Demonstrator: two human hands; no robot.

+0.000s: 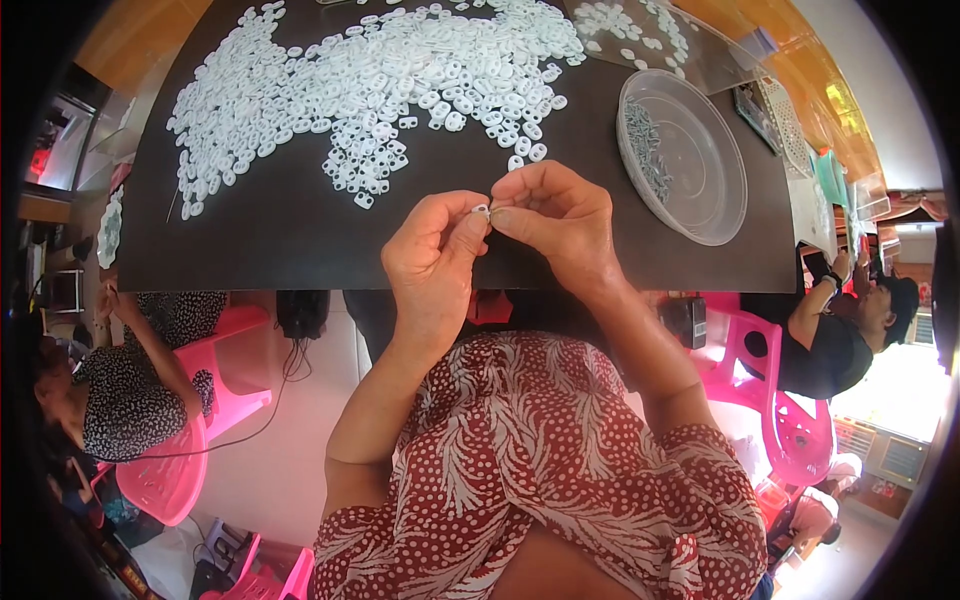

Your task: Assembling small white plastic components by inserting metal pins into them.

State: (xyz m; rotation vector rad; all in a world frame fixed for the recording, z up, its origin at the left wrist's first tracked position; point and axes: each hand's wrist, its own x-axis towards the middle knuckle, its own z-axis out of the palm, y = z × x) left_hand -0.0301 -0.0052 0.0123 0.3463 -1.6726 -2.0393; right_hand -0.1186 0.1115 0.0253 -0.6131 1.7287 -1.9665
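Near the table's front edge, my left hand (435,245) pinches a small white plastic piece (481,209) between thumb and fingers. My right hand (560,215) meets it there, thumb and forefinger pressed together against the piece's right side. Whatever the right fingertips grip is too small and covered to make out. Beyond my hands lies a wide heap of white oval plastic pieces with holes (400,70). A smaller cluster of squarer white pieces (365,160) lies at its near side. To the right is a round clear plastic dish (705,165) with small grey metal pins or screws (645,150) in it.
The dark table (250,245) ends just in front of my body. At the far right, a clear tray (640,45) holds more white pieces, near a phone-like dark object (757,118). People sit on both sides, by pink plastic chairs (230,365). A cable crosses the floor at left.
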